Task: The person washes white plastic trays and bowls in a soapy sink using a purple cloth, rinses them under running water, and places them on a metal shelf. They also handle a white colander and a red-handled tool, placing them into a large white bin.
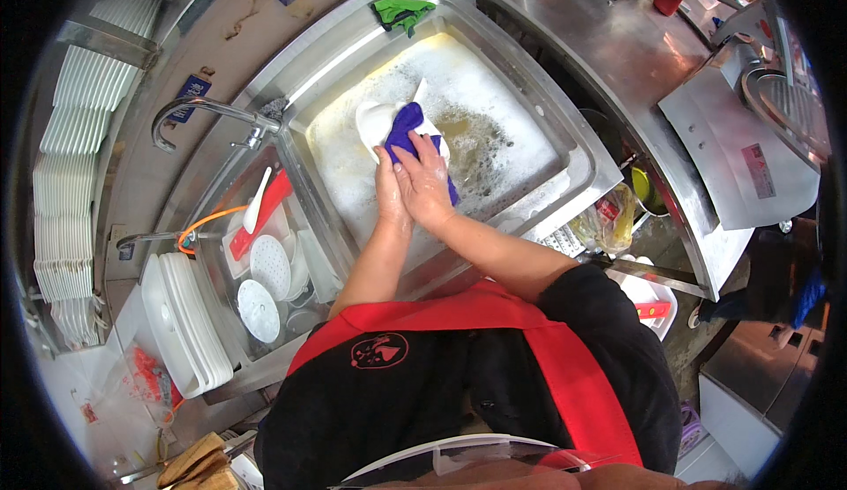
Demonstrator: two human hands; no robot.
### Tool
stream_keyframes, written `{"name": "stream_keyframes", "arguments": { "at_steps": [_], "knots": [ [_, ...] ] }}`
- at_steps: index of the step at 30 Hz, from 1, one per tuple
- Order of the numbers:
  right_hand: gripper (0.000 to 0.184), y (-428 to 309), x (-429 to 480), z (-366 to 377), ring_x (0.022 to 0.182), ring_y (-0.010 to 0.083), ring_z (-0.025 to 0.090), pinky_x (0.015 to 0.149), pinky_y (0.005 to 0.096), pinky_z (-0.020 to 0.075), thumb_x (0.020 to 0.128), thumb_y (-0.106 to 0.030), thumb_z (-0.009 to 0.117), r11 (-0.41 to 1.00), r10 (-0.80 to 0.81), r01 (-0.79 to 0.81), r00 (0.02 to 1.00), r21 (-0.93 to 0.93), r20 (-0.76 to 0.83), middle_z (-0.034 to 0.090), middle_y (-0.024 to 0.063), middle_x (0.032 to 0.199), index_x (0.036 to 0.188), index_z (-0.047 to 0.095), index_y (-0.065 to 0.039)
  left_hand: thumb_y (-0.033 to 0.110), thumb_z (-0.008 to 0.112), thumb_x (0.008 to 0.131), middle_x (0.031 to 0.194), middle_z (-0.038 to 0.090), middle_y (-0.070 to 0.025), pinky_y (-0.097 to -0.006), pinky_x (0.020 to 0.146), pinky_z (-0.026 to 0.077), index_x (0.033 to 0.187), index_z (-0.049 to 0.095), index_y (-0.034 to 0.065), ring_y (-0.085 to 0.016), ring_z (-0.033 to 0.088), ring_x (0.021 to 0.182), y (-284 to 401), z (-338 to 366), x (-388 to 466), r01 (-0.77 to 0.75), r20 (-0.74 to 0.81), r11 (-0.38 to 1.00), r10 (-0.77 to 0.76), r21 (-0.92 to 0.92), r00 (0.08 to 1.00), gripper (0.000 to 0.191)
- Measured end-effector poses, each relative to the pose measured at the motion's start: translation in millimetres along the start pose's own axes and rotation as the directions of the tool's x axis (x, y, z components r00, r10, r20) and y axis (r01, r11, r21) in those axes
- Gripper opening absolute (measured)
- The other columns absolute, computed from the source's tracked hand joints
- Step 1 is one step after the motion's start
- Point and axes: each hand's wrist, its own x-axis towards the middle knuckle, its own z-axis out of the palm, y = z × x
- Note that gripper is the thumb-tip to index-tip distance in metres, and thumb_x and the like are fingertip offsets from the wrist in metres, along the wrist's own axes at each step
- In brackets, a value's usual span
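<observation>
Both my hands are together over a large stainless steel sink of foamy water. My right hand presses a purple cloth onto a white dish. My left hand is at the dish's near edge, thumb towards the cloth; its fingers are mostly hidden. The white dish seems to be a bowl or spoon-like piece, with a narrow white tip sticking up behind the cloth. Foam surrounds it, and its underside is hidden. A green cloth hangs on the sink's far rim.
At left, a second basin holds perforated white discs, a white spoon and a red strip. White trays stand beside it. A chrome faucet rises between wall and sinks. A steel counter lies at right.
</observation>
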Motion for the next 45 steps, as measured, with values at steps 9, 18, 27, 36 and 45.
{"name": "stream_keyframes", "arguments": {
  "at_steps": [9, 18, 27, 36, 45],
  "knots": [
    [0.043, 103, 50, -24, 0.112, 0.0380, 0.055, 0.098, 0.0421, 0.0417, 0.098, -0.031, 0.039, 0.993, 0.116, -0.105, 0.967, -0.061, 0.225, 0.058, 0.0211, 0.122, 0.128, 0.052, -0.003, 0.047, 0.048, 0.095, 0.140, 0.044, -0.0159, -0.0455, 0.109, 0.032, 0.140, 0.034, -0.0004, -0.031, 0.041, 0.129, 14, -7, -33, -0.058, -0.131, 0.981, 0.034, -0.187, 0.991, 0.067],
    [0.024, 184, 25, -75, 0.084, 0.0232, 0.065, 0.078, 0.0333, 0.0498, 0.089, -0.020, 0.061, 0.966, 0.252, -0.259, 0.924, -0.015, 0.289, 0.070, 0.0137, 0.093, 0.104, 0.068, -0.003, 0.007, 0.068, 0.082, 0.105, 0.065, -0.0153, -0.0365, 0.081, 0.054, 0.116, 0.057, -0.0041, -0.024, 0.066, 0.089, 131, -93, -115, -0.513, -0.303, 0.818, 0.574, 0.260, 0.761, 0.037],
    [0.077, 163, 7, -123, 0.094, 0.0210, 0.060, 0.083, 0.0324, 0.0505, 0.072, -0.001, 0.074, 0.496, 0.505, -0.661, 0.747, 0.564, 0.432, 0.058, 0.0098, 0.113, 0.138, 0.035, -0.001, 0.017, 0.071, 0.077, 0.089, 0.069, -0.0187, -0.0388, 0.076, 0.050, 0.101, 0.067, 0.0004, -0.031, 0.067, 0.081, 180, -282, -141, 0.306, -0.295, 0.120, 0.719, 0.944, 0.629, 0.029],
    [0.065, 141, -25, -148, 0.108, 0.0404, 0.054, 0.094, 0.0411, 0.0444, 0.072, 0.002, 0.067, 0.964, 0.140, -0.107, 0.983, -0.243, 0.120, 0.054, 0.0227, 0.118, 0.132, 0.044, -0.006, 0.020, 0.064, 0.082, 0.117, 0.059, -0.0236, -0.0425, 0.093, 0.045, 0.122, 0.056, 0.0038, -0.037, 0.057, 0.109, 105, -224, 6, 0.051, 0.111, -0.288, 0.519, 0.956, 0.847, 0.043],
    [0.058, 125, -35, -148, 0.104, 0.0417, 0.055, 0.089, 0.0437, 0.0458, 0.075, -0.001, 0.066, 0.947, 0.062, -0.039, 0.996, -0.320, 0.062, 0.055, 0.0206, 0.115, 0.129, 0.047, -0.009, 0.032, 0.065, 0.081, 0.095, 0.064, -0.0205, -0.0429, 0.081, 0.048, 0.097, 0.066, 0.0031, -0.038, 0.060, 0.091, -56, -158, 132, -0.048, 0.080, -0.096, 0.367, 0.994, 0.927, 0.033]
  ]
}}
